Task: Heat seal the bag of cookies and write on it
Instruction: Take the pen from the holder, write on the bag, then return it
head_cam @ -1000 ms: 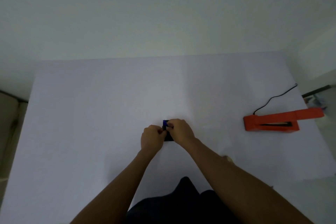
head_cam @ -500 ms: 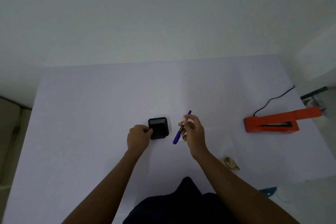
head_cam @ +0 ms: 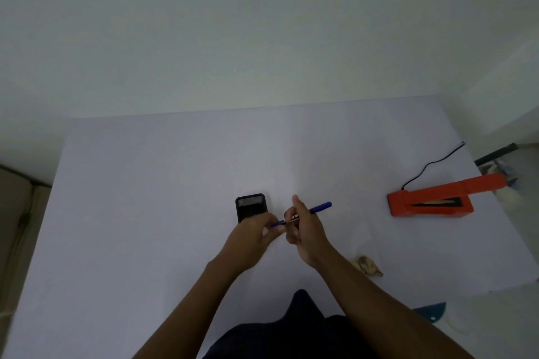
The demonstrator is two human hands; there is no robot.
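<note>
Pale, plain walls meet in a corner behind a wide table (head_cam: 145, 213) covered with a smooth, matte white sheet that looks faintly lilac in the dim light. Near the middle of the table stands a small black pen holder (head_cam: 250, 207), a squarish box with rounded corners and an open top, its inner walls greyish. Just to its right, both of the person's bare hands meet above the table around a slim blue pen (head_cam: 319, 207) with a dark band along its barrel. The pen lies nearly level, tilted slightly up toward the right. The right hand (head_cam: 303, 230) pinches the barrel between thumb and curled fingers, with the index finger raised straight up and clear of the pen; the blue end sticks out past this hand to the right. The left hand (head_cam: 250, 234) has its fingertips closed on the other, left-hand end of the pen, partly in front of the holder's near edge. Well to the right sits an orange heat sealer (head_cam: 428, 204), a long, blocky plastic body with its lever arm lifted at an angle and a thin black cord (head_cam: 428, 165) curling away behind it. Near the right forearm lies the clear bag of cookies (head_cam: 369, 267), faint and glossy, with pale brown pieces showing at its near end.
</note>
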